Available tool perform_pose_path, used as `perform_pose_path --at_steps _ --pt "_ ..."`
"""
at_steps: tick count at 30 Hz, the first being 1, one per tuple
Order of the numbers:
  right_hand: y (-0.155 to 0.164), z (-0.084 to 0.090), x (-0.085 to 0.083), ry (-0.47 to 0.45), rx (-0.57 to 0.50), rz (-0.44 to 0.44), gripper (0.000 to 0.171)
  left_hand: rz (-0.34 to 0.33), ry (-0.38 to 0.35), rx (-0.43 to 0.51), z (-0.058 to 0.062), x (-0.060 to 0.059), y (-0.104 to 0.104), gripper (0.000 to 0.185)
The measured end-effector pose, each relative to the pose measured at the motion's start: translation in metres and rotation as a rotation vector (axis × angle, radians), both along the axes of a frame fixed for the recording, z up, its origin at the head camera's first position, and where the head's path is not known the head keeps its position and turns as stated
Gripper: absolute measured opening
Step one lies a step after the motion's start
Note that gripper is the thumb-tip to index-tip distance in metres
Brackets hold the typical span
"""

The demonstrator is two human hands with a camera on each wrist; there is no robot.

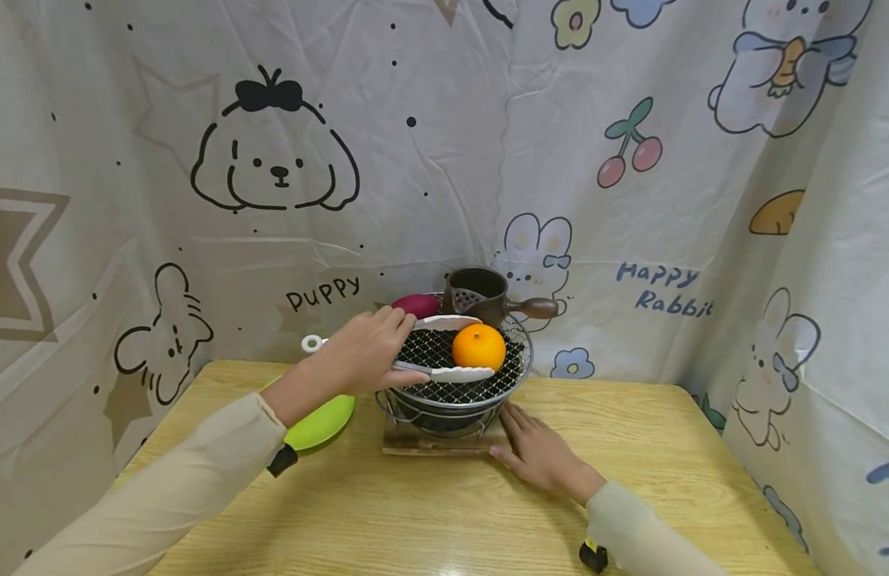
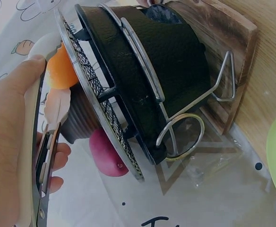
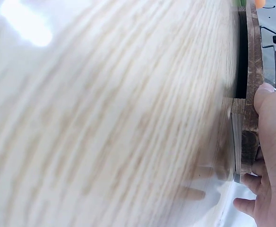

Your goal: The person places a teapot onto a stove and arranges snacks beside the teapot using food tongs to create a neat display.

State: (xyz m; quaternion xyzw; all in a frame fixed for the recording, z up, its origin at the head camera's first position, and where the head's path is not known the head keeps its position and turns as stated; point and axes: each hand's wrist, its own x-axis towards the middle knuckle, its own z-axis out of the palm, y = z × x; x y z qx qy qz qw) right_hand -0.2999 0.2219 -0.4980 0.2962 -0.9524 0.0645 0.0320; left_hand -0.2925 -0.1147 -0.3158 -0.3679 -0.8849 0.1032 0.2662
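Left hand [image 1: 365, 352] grips tongs [image 1: 444, 372] (astride orange [image 1: 478, 346])

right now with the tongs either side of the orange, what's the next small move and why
Probably squeeze the tongs shut on the orange. The left hand holds them with one arm behind and one in front of the fruit on the grill mesh, seemingly not yet clamped. The right hand rests against the wooden base, steadying it.

Long cream sleeves [image 1: 199, 472] cover both arms down to the wrists
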Motion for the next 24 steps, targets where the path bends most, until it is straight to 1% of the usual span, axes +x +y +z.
perform_pose_path --at_steps 11,19,24 --pt "-0.0017 0.0011 0.0015 0.019 -0.011 0.004 0.077 -0.018 0.033 0.007 -0.0009 -0.0018 0.0013 0.084" --pt "-0.0017 0.0012 0.001 -0.002 -0.004 0.0 0.076 -0.024 0.054 0.005 -0.0011 -0.0008 0.0021 0.085" --pt "-0.0015 0.0007 0.0004 -0.007 -0.007 -0.003 0.076 -0.025 0.053 0.007 -0.0013 -0.0006 0.0024 0.085"
